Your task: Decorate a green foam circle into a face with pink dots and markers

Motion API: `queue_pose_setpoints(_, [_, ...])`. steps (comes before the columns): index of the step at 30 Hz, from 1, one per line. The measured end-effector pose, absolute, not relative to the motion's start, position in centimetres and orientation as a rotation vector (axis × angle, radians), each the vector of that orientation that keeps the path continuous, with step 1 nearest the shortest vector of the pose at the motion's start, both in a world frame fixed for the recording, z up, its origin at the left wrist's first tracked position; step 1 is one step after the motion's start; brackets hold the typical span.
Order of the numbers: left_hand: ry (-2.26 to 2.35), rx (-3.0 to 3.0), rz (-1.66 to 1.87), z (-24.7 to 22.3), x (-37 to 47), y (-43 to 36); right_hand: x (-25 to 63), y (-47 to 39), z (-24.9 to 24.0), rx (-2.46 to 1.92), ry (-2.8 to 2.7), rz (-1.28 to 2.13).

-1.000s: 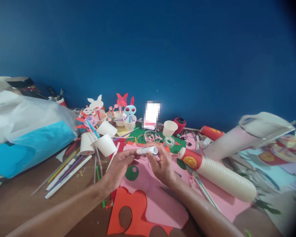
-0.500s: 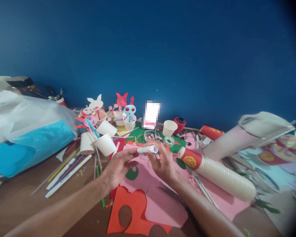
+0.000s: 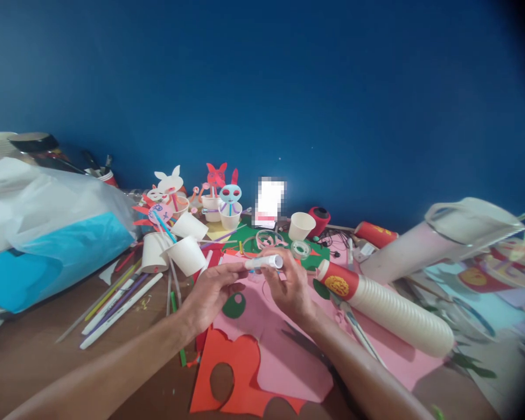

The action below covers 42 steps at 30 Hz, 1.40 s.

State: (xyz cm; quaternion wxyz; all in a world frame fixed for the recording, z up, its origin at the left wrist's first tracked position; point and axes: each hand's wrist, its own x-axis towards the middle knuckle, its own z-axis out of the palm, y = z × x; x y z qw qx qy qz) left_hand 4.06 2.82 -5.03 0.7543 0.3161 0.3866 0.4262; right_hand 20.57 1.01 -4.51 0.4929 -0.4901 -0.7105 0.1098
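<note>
Since the earlier frames, the small white plastic cylindrical tube [image 3: 262,263] has shifted slightly: hollow-looking RH end now a touch higher & further R. Both hands approx. same pos.

Grip: L hand [image 3: 210,291], thumb & fingers pinched nearly closed on tube's LH end. R hand [image 3: 291,286], thumb & fingers curled around RH end, rim exposed. Tube thus lies between both sets of fingers, approx. horiz., above the pink paper sheet [image 3: 291,364].

Handling (advisory): hold L pinch steady; keep R fingertips behind rim. Any twist or pull should follow tube axis, w/ light press.; wall would prob. flex if squeezed.

Containers:
- Beyond R fingers: upright white paper cup [image 3: 302,226]; contents not vis.
- R of R fingers: long stack of nested white paper cups [image 3: 406,315] on its side, red-and-gold printed paper cup [image 3: 339,283] at end nearest fingers.
- Beyond L fingers: small white paper cup [image 3: 230,219] holding light-blue rabbit-eared paper figure [image 3: 230,193].
- L of L fingers: tipped white paper cup [image 3: 186,256].
- Far L of L fingers: translucent white plastic bag [image 3: 79,189] w/ bright-blue material [image 3: 70,251]; inside or against, can't tell.
</note>
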Motion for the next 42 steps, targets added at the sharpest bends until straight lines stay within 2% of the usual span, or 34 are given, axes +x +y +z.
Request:
queue_pose_setpoints(20, [0.740, 0.538, 0.869, -4.96, 4.15, 2.99, 20.26, 0.78, -4.42, -1.128, -1.784, 0.279])
queue_pose_setpoints(42, [0.850, 0.793, 0.825, -4.76, 4.10, 2.72, 20.16, 0.46, -4.33, -1.140, -1.750, 0.287])
